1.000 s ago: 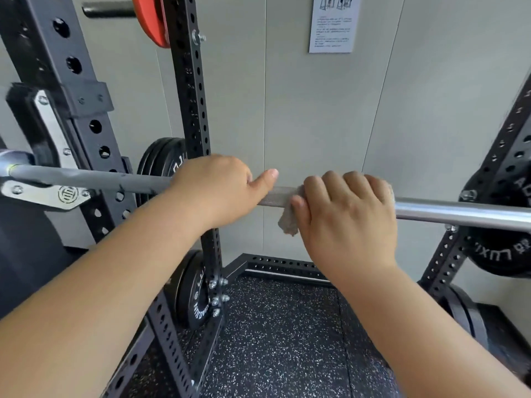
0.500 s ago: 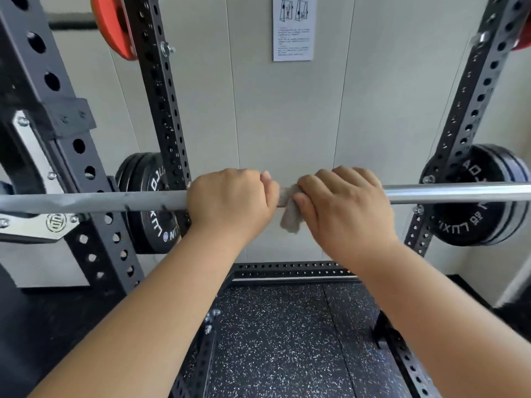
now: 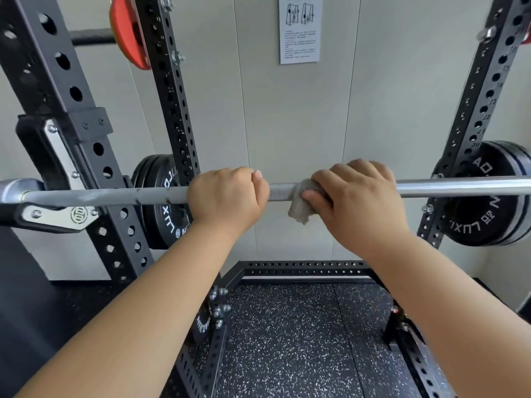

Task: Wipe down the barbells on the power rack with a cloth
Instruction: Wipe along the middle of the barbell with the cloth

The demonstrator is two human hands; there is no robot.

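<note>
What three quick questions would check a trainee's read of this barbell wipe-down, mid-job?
1. Fill in: the plate at the top left of the view is coloured ____.
2. True or false: the right hand grips the cloth against the barbell.
3. What does the left hand grip? A. the bare barbell; B. the cloth; C. the plate.

Key: 1. red; 2. true; 3. A.
</note>
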